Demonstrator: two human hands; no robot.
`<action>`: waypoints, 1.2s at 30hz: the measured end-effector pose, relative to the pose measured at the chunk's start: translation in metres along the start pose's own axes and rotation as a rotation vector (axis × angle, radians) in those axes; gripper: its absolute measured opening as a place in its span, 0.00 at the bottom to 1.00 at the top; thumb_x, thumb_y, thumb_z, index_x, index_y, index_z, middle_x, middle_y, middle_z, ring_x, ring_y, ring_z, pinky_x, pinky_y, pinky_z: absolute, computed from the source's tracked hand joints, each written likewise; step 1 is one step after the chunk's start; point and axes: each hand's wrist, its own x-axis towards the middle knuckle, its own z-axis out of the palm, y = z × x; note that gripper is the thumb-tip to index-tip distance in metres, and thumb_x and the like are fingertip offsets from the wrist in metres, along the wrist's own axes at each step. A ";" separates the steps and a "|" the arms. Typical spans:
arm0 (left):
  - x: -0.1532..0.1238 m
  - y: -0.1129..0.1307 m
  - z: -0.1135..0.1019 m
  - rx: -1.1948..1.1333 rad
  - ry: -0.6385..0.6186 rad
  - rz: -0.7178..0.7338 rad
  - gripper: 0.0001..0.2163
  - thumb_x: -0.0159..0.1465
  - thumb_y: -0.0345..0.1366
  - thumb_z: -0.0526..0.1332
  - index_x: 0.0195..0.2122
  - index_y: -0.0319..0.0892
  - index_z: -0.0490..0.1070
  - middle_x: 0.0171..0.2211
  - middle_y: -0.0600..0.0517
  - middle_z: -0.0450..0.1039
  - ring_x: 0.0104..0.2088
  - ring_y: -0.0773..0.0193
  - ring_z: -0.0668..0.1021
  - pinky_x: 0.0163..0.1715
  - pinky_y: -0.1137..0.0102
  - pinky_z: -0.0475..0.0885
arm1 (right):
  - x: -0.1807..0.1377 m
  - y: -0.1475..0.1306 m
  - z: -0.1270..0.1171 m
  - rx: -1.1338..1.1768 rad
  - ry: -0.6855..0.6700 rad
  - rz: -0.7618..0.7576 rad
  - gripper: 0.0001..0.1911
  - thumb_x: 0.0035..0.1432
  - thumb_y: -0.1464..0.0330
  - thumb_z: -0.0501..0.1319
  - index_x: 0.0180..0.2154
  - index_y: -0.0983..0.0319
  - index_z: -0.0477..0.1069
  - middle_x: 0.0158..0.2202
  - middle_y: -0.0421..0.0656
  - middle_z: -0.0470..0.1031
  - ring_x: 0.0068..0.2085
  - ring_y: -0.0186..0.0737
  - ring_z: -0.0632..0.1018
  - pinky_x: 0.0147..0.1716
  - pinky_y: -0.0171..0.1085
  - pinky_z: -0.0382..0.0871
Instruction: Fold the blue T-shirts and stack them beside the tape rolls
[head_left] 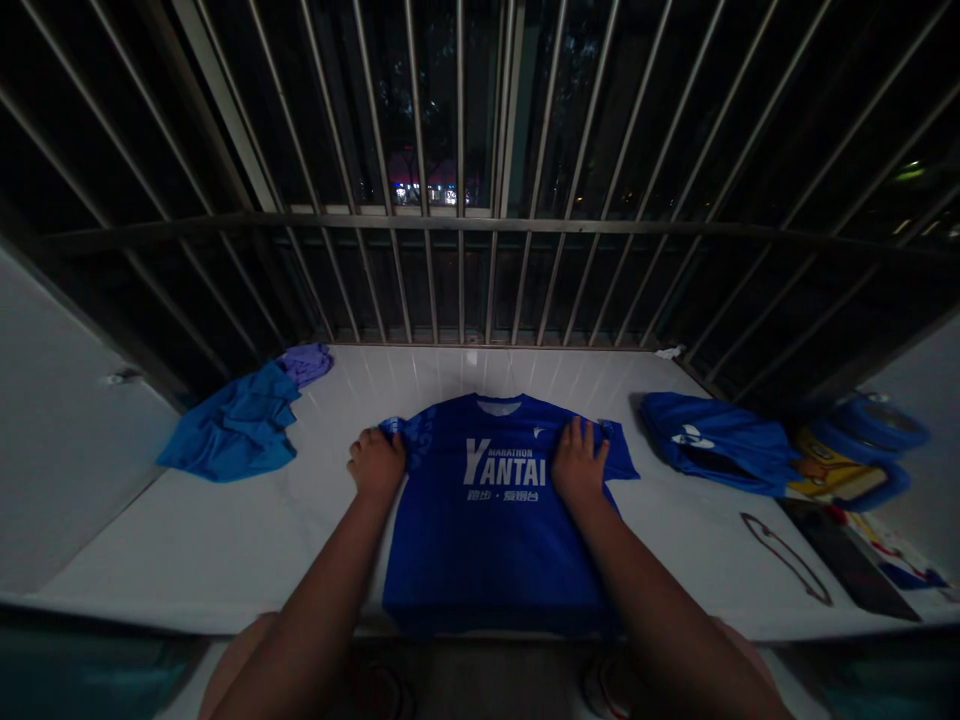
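A blue T-shirt (491, 520) with white "MARATHON YANTAI" print lies flat, front up, on a white ledge (225, 540); its hem hangs over the near edge. My left hand (375, 465) is closed on the shirt's left sleeve, which looks bunched under the fingers. On the right shoulder and sleeve rests my right hand (577, 462), fingers spread and pressing the cloth flat.
A crumpled lighter-blue garment (236, 425) with a purple piece (306, 362) lies at the left. Another blue garment (712, 440) lies at the right, beside yellow packaging and blue round things (862, 450). A cord loop (787, 555) lies near the right edge. Metal window bars (461, 220) stand behind.
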 end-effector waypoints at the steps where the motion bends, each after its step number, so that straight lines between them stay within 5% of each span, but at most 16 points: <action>1: 0.006 -0.003 -0.004 0.034 -0.001 -0.051 0.29 0.76 0.49 0.51 0.65 0.29 0.72 0.63 0.24 0.72 0.63 0.32 0.74 0.57 0.42 0.72 | -0.004 -0.016 0.005 0.005 -0.017 -0.069 0.34 0.77 0.70 0.42 0.78 0.72 0.55 0.83 0.57 0.43 0.82 0.59 0.43 0.77 0.65 0.31; 6: 0.026 -0.012 -0.021 0.107 -0.123 -0.006 0.20 0.72 0.46 0.59 0.53 0.36 0.79 0.58 0.29 0.77 0.60 0.33 0.77 0.53 0.48 0.75 | -0.027 -0.085 0.027 0.116 -0.205 -0.345 0.38 0.79 0.54 0.46 0.81 0.67 0.50 0.83 0.52 0.41 0.83 0.55 0.43 0.79 0.60 0.35; 11: 0.019 0.012 -0.027 0.054 -0.097 0.054 0.19 0.79 0.43 0.50 0.59 0.38 0.74 0.45 0.37 0.83 0.48 0.44 0.85 0.50 0.54 0.77 | -0.034 -0.095 0.031 0.144 -0.259 -0.336 0.40 0.79 0.50 0.42 0.81 0.65 0.48 0.83 0.50 0.41 0.83 0.55 0.42 0.79 0.61 0.30; 15: -0.024 0.034 -0.027 -0.273 -0.132 0.556 0.19 0.78 0.40 0.58 0.66 0.42 0.69 0.53 0.41 0.84 0.55 0.50 0.84 0.60 0.57 0.76 | -0.032 -0.091 0.031 0.140 -0.253 -0.344 0.39 0.79 0.52 0.43 0.81 0.65 0.49 0.83 0.51 0.41 0.83 0.55 0.43 0.78 0.61 0.32; 18: -0.056 0.027 -0.023 -0.358 -0.195 0.900 0.33 0.70 0.41 0.70 0.75 0.50 0.62 0.68 0.42 0.75 0.68 0.47 0.76 0.69 0.52 0.70 | -0.032 -0.092 0.033 0.138 -0.248 -0.348 0.39 0.79 0.54 0.43 0.81 0.65 0.48 0.83 0.50 0.41 0.83 0.54 0.43 0.78 0.61 0.32; 21: -0.064 -0.001 -0.011 -0.286 -0.115 0.806 0.38 0.66 0.42 0.74 0.75 0.50 0.63 0.70 0.40 0.72 0.70 0.41 0.74 0.68 0.46 0.70 | -0.032 -0.093 0.034 0.125 -0.253 -0.345 0.38 0.79 0.56 0.44 0.81 0.65 0.48 0.84 0.48 0.40 0.83 0.53 0.43 0.79 0.60 0.31; 27: -0.032 -0.053 0.013 -0.331 -0.109 0.600 0.13 0.73 0.37 0.63 0.55 0.45 0.80 0.48 0.43 0.83 0.49 0.48 0.84 0.56 0.53 0.79 | -0.031 -0.093 0.033 0.110 -0.276 -0.328 0.37 0.79 0.57 0.43 0.82 0.64 0.47 0.84 0.47 0.40 0.83 0.51 0.42 0.79 0.59 0.31; 30: -0.023 -0.061 0.017 -0.380 -0.122 0.523 0.12 0.74 0.36 0.58 0.50 0.45 0.82 0.40 0.47 0.81 0.40 0.53 0.83 0.47 0.58 0.80 | -0.031 -0.094 0.032 0.120 -0.263 -0.329 0.36 0.80 0.57 0.41 0.81 0.63 0.48 0.84 0.47 0.42 0.83 0.51 0.44 0.79 0.59 0.32; 36: -0.024 -0.066 0.022 -0.592 -0.158 0.609 0.14 0.73 0.33 0.58 0.48 0.49 0.85 0.45 0.48 0.77 0.40 0.60 0.81 0.43 0.66 0.78 | -0.031 -0.090 0.031 0.099 -0.181 -0.344 0.32 0.78 0.65 0.45 0.78 0.61 0.59 0.81 0.49 0.53 0.81 0.53 0.53 0.78 0.59 0.41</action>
